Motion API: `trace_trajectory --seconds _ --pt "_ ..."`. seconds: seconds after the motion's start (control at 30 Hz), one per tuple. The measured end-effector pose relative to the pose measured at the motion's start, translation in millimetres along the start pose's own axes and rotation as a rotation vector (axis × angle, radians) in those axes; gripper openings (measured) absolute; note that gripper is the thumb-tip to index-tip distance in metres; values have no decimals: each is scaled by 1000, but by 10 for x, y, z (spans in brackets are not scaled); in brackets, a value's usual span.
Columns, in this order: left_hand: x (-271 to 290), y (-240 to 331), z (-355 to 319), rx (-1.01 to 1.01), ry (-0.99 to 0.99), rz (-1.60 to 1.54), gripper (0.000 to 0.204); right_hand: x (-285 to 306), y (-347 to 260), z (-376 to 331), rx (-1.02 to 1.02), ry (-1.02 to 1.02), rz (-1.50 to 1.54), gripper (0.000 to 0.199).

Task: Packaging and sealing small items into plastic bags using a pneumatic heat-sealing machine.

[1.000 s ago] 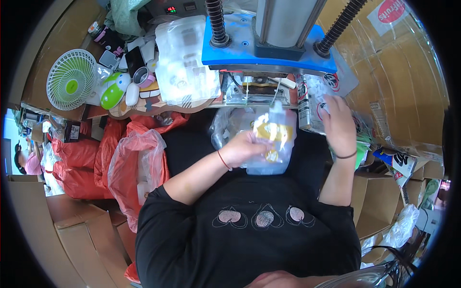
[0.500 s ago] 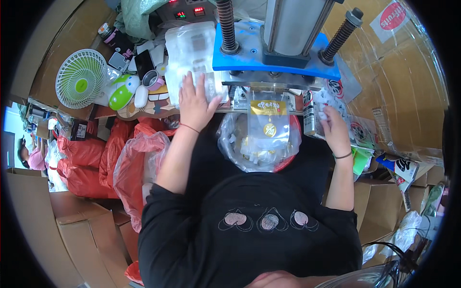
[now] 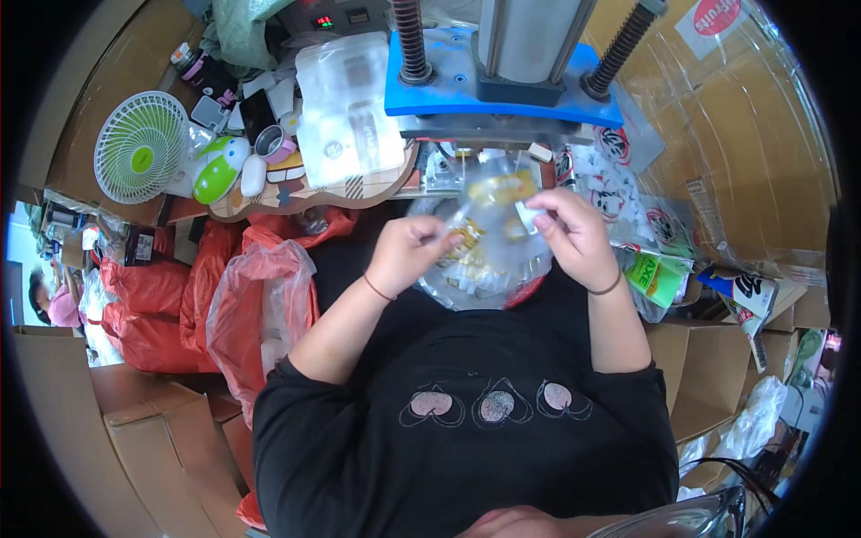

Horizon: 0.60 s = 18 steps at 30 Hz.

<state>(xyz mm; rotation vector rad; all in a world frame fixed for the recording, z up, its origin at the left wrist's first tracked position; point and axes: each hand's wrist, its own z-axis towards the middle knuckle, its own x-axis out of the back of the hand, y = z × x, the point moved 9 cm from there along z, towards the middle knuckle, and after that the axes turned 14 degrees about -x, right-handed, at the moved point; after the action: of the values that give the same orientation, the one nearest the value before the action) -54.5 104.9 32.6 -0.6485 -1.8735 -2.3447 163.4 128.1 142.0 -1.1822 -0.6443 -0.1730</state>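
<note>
Holding a clear pouch [image 3: 495, 208] up between both hands here, so we've got it right in front of the chest, just under the blue press [image 3: 502, 85]. Our left hand [image 3: 408, 254] has its grip pinched shut on the pouch's lower left part, and our right hand [image 3: 574, 235] has fingers closed on the upper right edge. The pouch's long axis runs tilted, from low-left up toward the press, with something yellow inside. Both hands are on it, so neither is really nearer; the press mouth sits straight ahead of the grips and close.

Below the hands there's a clear bag [image 3: 489, 278] of more pouches in our lap. Left of the left grip, the counter [image 3: 305, 193] carries a stack of clear pouches [image 3: 345, 112], a green fan [image 3: 139, 157] and small clutter. Red bags [image 3: 251, 296] hang off that side, cardboard boxes [image 3: 134, 430] all around, pretty cramped workspace.
</note>
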Motion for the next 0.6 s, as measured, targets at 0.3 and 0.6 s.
trace_trajectory --seconds 0.3,0.6 --pt "-931 217 -139 125 -252 -770 25 -27 -126 103 -18 -221 -183 16" --pt "-769 -53 -83 369 -212 -896 28 503 768 10 -166 -27 -392 31"
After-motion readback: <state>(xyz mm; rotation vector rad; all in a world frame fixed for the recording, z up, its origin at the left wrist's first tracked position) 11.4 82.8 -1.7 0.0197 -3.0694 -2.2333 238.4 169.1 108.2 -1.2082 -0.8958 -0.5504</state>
